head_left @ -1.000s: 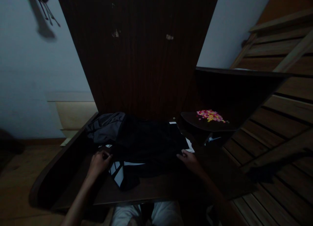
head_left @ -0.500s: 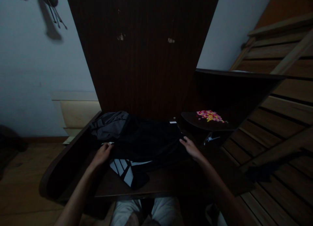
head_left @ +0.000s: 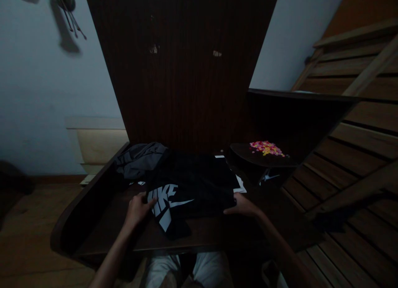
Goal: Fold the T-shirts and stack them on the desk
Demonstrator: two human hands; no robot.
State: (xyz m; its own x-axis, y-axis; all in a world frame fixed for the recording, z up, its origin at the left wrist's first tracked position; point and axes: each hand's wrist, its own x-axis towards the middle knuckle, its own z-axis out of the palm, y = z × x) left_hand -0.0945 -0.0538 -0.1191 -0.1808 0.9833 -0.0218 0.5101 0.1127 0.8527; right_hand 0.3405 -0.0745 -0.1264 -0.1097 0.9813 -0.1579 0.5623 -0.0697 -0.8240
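Note:
A black garment with a pale Nike print [head_left: 205, 180] lies spread on the dark wooden desk; the dimness hides its exact kind. My left hand [head_left: 138, 209] pinches its left edge beside the lettering, thumb on top. Closed on the right edge is my right hand [head_left: 242, 205], with some fingers out of sight. A printed corner of the cloth hangs lower toward the desk's front. Behind my left hand sits a crumpled grey cloth [head_left: 141, 157]. White material [head_left: 240, 185] shows just beyond my right hand.
A raised curved side [head_left: 62, 225] bounds the desk at left, and a tall dark panel [head_left: 186, 80] at the back. Right of the cloth, a small rounded shelf [head_left: 239, 151] bears many pink and yellow bits [head_left: 267, 147]. Wooden slats [head_left: 367, 138] stand at far right.
Both hands have come nearer to me with the garment's edges. More of the Nike lettering shows, and white material has appeared by the right hand.

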